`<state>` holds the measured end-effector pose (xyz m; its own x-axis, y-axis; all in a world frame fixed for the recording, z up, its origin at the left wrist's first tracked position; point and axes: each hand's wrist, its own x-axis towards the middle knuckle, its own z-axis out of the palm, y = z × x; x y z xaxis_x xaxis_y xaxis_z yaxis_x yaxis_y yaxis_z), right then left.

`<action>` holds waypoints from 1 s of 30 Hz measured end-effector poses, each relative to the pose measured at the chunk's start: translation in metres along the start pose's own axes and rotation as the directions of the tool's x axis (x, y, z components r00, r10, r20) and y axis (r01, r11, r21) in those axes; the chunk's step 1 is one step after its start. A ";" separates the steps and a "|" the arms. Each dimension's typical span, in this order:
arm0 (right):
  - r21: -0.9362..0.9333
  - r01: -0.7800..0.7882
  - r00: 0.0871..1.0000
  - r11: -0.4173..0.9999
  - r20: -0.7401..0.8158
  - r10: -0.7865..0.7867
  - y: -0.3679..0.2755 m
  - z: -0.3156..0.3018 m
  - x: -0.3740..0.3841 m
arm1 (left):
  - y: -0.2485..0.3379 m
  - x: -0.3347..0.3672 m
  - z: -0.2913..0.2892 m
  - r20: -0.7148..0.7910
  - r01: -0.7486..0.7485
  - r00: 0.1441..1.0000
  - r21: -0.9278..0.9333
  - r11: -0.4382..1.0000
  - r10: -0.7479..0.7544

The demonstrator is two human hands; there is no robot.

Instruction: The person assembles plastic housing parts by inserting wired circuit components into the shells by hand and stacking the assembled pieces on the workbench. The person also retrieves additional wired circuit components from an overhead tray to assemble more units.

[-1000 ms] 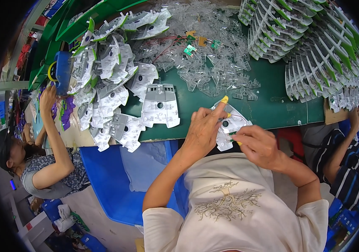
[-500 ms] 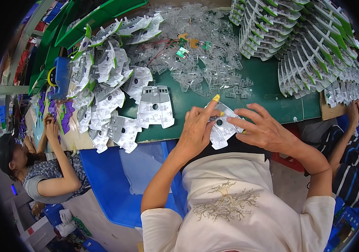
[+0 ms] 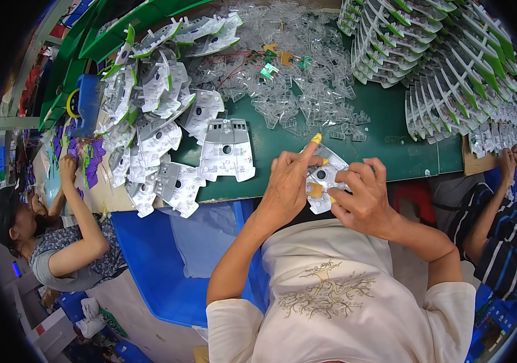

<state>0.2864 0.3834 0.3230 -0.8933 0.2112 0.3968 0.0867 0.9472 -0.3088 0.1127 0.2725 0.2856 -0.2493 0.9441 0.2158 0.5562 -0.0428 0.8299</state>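
Observation:
At the table's front edge, against my shirt, I hold a white-and-grey moulded plastic panel [image 3: 329,158] with a round hole. My left hand [image 3: 284,184] grips its left side, index finger stretched past the top edge; yellow coverings show on fingertips. The fingers of my right hand [image 3: 362,196] are curled over the panel's right side, and a yellow-covered tip presses near its lower part. A small orange piece [image 3: 314,190] lies on the panel's lower left. Whether my right fingertips pinch anything else is hidden.
Similar panels [image 3: 227,151] lie piled on the left; green-edged ones [image 3: 452,85] stand stacked at right. Clear plastic parts [image 3: 307,78] heap behind, with a small green board [image 3: 269,71] among them. A blue bin [image 3: 149,260] sits below the edge. People work at both sides.
My right hand's fingers have curled in and shifted lower on the panel. The orange piece now shows on the panel's lower left. The view has shifted slightly.

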 end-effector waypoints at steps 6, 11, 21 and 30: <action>0.172 -0.108 0.990 0.979 -0.068 0.121 0.006 -0.022 -0.001 | 0.000 -0.002 -0.001 -0.005 -0.008 1.000 -0.026 1.000 0.008; 0.452 -0.487 0.836 0.747 -0.008 0.549 0.020 -0.002 -0.030 | 0.004 0.002 0.001 -0.002 0.002 1.000 0.000 1.000 -0.002; 0.664 -0.493 0.629 0.563 -0.176 0.758 0.044 -0.007 -0.092 | 0.024 0.071 0.012 -0.160 -0.254 0.947 0.164 0.953 0.280; 0.614 -0.551 0.514 0.566 -0.285 0.809 0.063 -0.010 -0.101 | -0.005 0.123 0.046 0.164 -0.292 0.956 0.511 0.809 0.242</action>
<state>0.3868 0.4244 0.2717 -0.2630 0.9438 0.2000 0.2705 0.2711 -0.9237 0.1153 0.4038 0.2845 0.0266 0.9462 0.3225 0.9274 -0.1437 0.3453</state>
